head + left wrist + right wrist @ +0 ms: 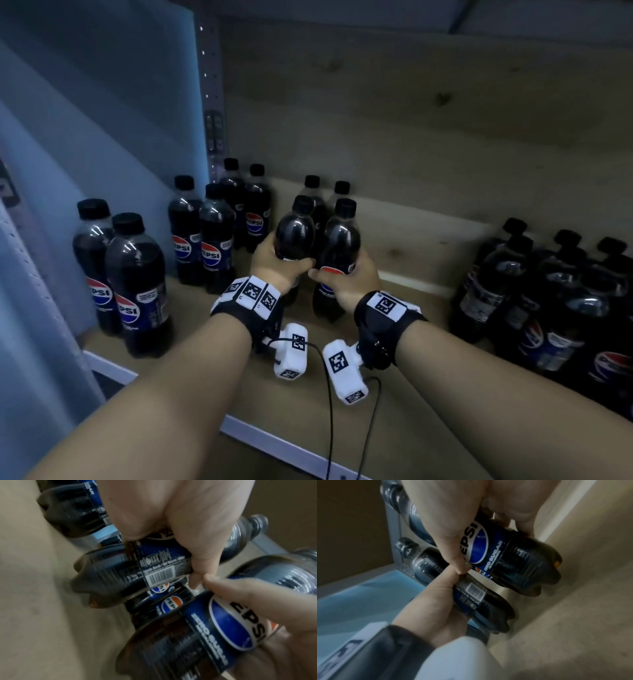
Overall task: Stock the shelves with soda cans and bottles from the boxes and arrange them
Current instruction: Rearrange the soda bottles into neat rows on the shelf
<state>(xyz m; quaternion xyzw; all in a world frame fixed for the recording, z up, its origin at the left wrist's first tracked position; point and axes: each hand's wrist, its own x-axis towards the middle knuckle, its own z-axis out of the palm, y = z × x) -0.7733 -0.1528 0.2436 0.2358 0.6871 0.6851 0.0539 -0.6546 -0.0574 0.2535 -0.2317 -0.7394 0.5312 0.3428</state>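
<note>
Black-capped bottles point(135, 284) hold dark cola, with blue labels bearing red, white and blue roundels. The shelf point(428, 233) is pale wood; wrist bands point(253, 293) carry black-and-white squares.

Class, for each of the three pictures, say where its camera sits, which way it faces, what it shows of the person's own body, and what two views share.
Head: on the head, facing forward and down at the shelf; both forearms, left hand, right hand.
Left wrist: along the left hand at its barcode-side bottle; the other hand's thumb shows.
Right wrist: along the right hand at its logo-side bottle; the left hand shows.
Shared: both wrist views show both bottles.
</note>
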